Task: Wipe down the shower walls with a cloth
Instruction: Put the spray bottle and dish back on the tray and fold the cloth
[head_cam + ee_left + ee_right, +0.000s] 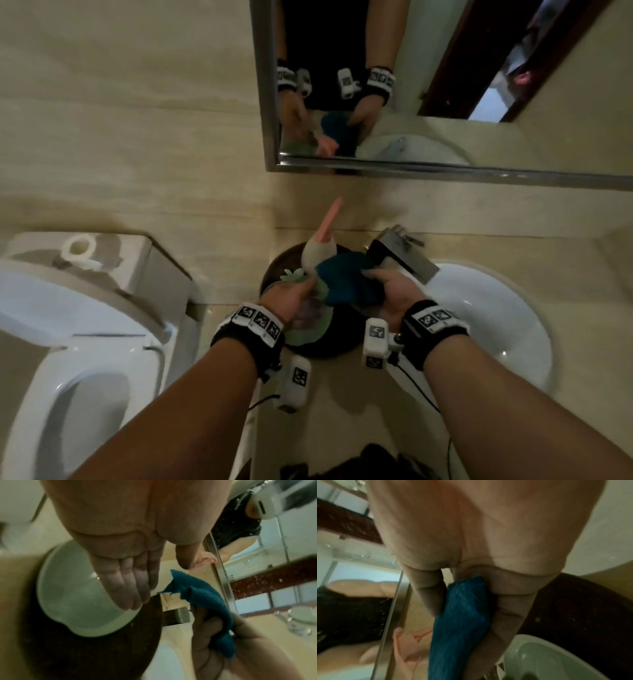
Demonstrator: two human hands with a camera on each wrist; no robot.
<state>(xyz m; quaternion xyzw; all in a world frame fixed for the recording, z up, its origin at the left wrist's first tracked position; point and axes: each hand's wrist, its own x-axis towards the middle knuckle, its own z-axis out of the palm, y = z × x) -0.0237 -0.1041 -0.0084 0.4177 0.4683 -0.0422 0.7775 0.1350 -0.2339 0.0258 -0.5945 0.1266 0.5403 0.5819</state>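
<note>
Right hand [394, 291]: fingers [508, 609] and thumb curled round the blue cloth [346, 281], bunched above the dark round tray [329, 349]. Left hand [291, 301] at 9 o'clock of the cloth, fingers [123, 588] straight, slack, over a pale green bowl [68, 601]. White sink [496, 318] at 3 o'clock on the worktop [342, 421]; toilet [68, 342] far at 9.

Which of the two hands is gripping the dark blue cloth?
The right hand: its fingers curl round the dark blue fuzzy cloth. The left hand has straight fingers over the pale green bowl.

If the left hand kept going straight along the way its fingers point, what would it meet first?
Probably the pale green bowl: the left hand has its fingers straight and already over the bowl's rim. Whether they touch is unclear.
</note>
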